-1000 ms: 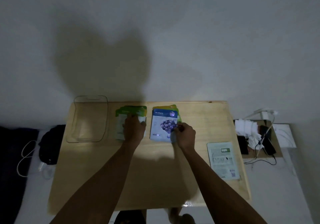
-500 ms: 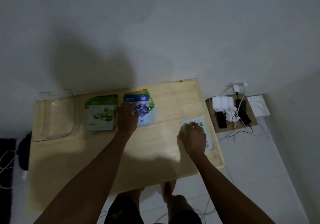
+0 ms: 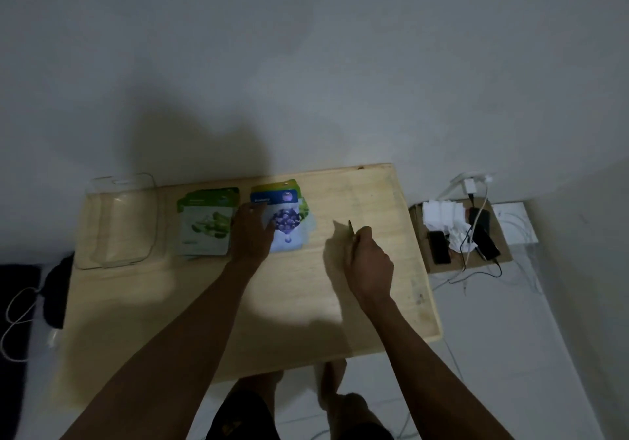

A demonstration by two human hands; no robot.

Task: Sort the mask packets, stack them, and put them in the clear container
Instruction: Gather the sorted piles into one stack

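A stack of green cucumber mask packets [image 3: 206,223] lies on the wooden table [image 3: 292,303], just right of the clear container [image 3: 117,221]. Beside it is a second stack topped by a blue blueberry packet [image 3: 286,221], with green and yellow packets under it. My left hand [image 3: 252,232] rests flat on the left part of the blue packet. My right hand [image 3: 369,261] is to the right of that stack, above the table. It pinches a thin mask packet [image 3: 350,228] that shows edge-on, standing up from the fingers.
A low cardboard box [image 3: 459,235] right of the table holds white papers, phones and cables. A charger [image 3: 471,186] is plugged in at the wall. Dark cloth and a white cable lie on the floor at left. My feet show under the table's front edge.
My right hand picked the pale packet off the table's right edge and carried it left towards the blue stack. My left hand stayed on the blue packet. The camera view shifted.
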